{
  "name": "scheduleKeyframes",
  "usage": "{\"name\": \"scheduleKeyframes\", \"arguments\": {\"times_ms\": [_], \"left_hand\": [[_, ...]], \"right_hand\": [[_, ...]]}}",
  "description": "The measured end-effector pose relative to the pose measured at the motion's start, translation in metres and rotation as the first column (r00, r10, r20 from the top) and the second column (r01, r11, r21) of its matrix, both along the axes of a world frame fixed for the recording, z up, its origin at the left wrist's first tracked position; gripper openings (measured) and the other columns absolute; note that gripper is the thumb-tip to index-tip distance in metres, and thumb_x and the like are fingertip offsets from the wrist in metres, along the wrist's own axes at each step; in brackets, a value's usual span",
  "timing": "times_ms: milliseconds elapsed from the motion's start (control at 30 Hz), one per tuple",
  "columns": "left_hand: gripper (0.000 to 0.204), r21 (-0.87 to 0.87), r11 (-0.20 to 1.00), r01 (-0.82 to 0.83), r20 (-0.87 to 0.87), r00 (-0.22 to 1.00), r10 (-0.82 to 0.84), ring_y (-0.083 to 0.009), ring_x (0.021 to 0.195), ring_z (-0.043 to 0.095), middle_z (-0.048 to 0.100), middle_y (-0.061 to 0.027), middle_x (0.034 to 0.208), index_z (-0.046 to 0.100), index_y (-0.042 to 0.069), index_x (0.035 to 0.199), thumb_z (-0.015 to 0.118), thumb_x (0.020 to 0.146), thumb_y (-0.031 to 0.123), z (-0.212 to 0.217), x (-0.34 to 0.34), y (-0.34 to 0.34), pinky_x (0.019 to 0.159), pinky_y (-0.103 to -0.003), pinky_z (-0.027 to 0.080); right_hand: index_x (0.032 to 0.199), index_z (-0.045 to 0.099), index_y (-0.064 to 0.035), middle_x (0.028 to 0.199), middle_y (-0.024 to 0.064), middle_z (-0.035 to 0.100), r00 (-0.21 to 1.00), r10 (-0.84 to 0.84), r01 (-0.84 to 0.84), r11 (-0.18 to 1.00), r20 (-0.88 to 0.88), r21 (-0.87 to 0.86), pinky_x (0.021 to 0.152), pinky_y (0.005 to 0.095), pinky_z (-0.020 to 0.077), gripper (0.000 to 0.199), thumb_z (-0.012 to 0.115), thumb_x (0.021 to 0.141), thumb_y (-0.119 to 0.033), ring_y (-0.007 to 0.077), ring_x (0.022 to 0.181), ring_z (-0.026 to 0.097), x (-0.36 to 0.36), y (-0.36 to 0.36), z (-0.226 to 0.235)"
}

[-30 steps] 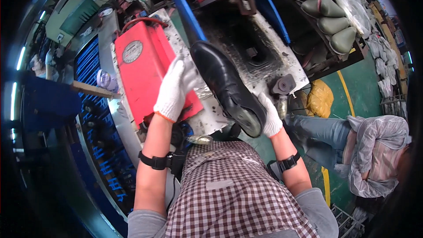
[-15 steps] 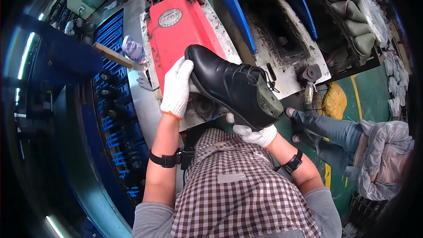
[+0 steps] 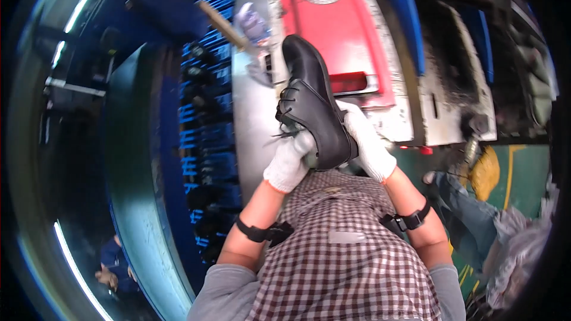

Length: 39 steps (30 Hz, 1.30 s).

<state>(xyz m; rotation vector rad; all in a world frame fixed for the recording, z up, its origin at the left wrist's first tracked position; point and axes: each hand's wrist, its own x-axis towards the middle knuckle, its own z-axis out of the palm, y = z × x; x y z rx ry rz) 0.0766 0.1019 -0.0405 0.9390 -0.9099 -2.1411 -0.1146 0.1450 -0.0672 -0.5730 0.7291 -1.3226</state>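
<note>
A black lace-up leather shoe (image 3: 321, 101) is held up in front of me, its toe pointing away and a little left. White knit gloves cover both hands. My left hand (image 3: 291, 160) grips the shoe near its ankle opening, beside the laces, with fingers partly hidden. On the sole side, toward the heel, my right hand (image 3: 366, 137) is closed around the shoe. A red machine cover (image 3: 333, 24) lies beyond the toe. Part of a green last shows in the shoe's opening, mostly covered by my left hand.
A metal ledge (image 3: 253, 95) runs along the left, beside a blue rack (image 3: 217, 125) holding dark shoes. Blue panels (image 3: 404, 18) stand right of the red cover. At far right a person (image 3: 493, 220) is near a yellow bag (image 3: 485, 172) on the green floor.
The shoe has turned from lying across to toe-away, laces now facing left. My left hand has moved from toe to ankle opening; my right hand has shifted up along the sole side.
</note>
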Motion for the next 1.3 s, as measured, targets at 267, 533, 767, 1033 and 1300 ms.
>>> {"name": "scheduleKeyframes", "arguments": {"times_ms": [267,533,767,1033,1300], "left_hand": [[0.045,0.400,0.772,-0.493,-0.091,0.817,0.569,-0.0318,0.117,0.068,0.069,-0.0110,0.128,0.062,0.009,0.133,0.064,0.090,0.023,-0.041,0.105,-0.005,0.109,-0.052,0.052],[0.019,0.081,0.546,-0.834,0.531,0.500,0.684,-0.0247,0.087,0.072,0.074,-0.0049,0.097,0.071,0.014,0.098,0.073,0.084,0.027,-0.167,0.282,-0.129,0.080,-0.044,0.059],[0.074,-0.427,0.678,-0.598,0.869,-0.065,0.490,-0.0374,0.138,0.055,0.055,-0.0182,0.153,0.037,0.017,0.162,0.068,0.097,0.031,-0.216,0.349,-0.200,0.113,-0.051,0.044],[0.079,-0.612,0.753,-0.242,0.779,-0.349,0.520,-0.0421,0.143,0.048,0.048,-0.0239,0.158,0.030,0.009,0.163,0.064,0.100,0.042,-0.206,0.316,-0.106,0.118,-0.049,0.037],[0.111,-0.509,0.126,-0.851,0.853,-0.479,0.207,-0.0458,0.135,0.054,0.050,-0.0311,0.148,0.014,0.004,0.163,0.081,0.086,0.047,-0.198,0.409,-0.015,0.114,-0.055,0.047]], "right_hand": [[0.144,0.057,-0.0053,0.141,0.0238,0.055,0.251,-0.197,-0.214,0.943,-0.948,-0.253,0.112,0.0462,0.0443,0.058,0.066,0.095,-0.035,0.0423,0.130,0.056,0.031,-0.010,-0.006],[0.125,0.069,-0.0178,0.131,0.0105,0.062,-0.290,-0.328,-0.101,0.945,-0.899,-0.312,0.104,0.0506,0.0429,0.043,0.077,0.083,-0.023,0.0350,0.125,0.057,0.013,0.010,-0.064],[0.122,0.073,-0.0237,0.132,0.0061,0.062,-0.384,-0.269,-0.041,0.961,-0.884,-0.274,0.103,0.0480,0.0428,0.046,0.082,0.077,-0.025,0.0325,0.127,0.057,0.021,0.005,-0.072],[0.125,0.073,-0.0211,0.131,0.0081,0.063,-0.417,-0.260,-0.062,0.964,-0.871,-0.259,0.106,0.0466,0.0453,0.047,0.082,0.079,-0.022,0.0333,0.126,0.057,0.022,0.004,-0.071],[0.126,0.073,-0.0208,0.132,0.0089,0.062,-0.408,-0.255,-0.074,0.966,-0.877,-0.246,0.109,0.0481,0.0428,0.045,0.081,0.081,-0.020,0.0344,0.128,0.056,0.024,0.001,-0.069]]}}
